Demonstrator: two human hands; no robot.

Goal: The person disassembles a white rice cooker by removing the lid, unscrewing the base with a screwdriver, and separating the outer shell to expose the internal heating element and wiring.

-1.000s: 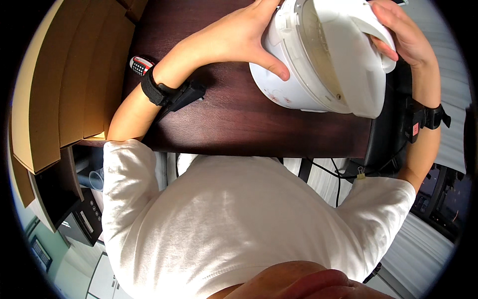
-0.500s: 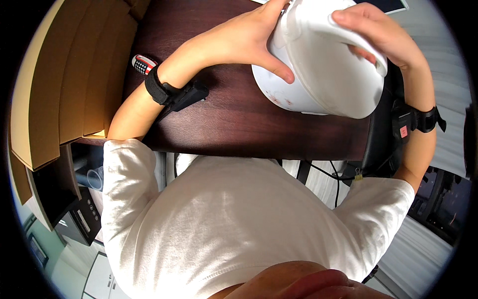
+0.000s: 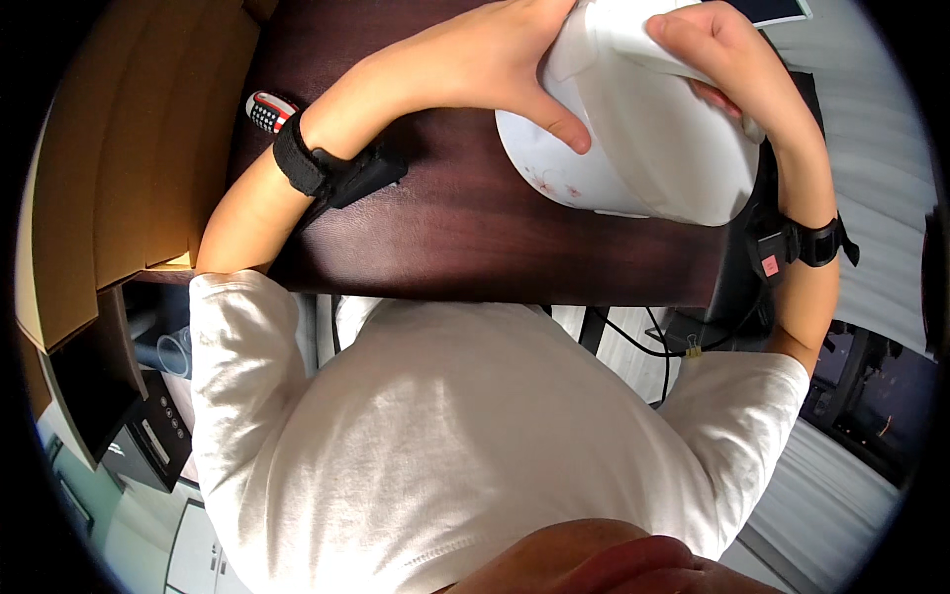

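Observation:
A white lidded bucket with a small pink flower print stands tilted at the far right of the dark wooden table. Its pale lid faces toward the right and carries a thick white handle. My right hand is closed around that handle, thumb on top and fingers beneath. Against the bucket's left side my left hand presses, thumb stretched along the wall; its other fingers go out of sight at the top edge. Both wrists wear black straps with small dark units.
A large cardboard box lines the left side. Beside my left forearm lies a small red-and-white device with dark buttons. Below the table's edge are black cables, a clear cup and a black box.
The bucket has turned slightly, and its handle shows less of its arch. My right hand has shifted a little left with it. My left hand stays on the bucket's side.

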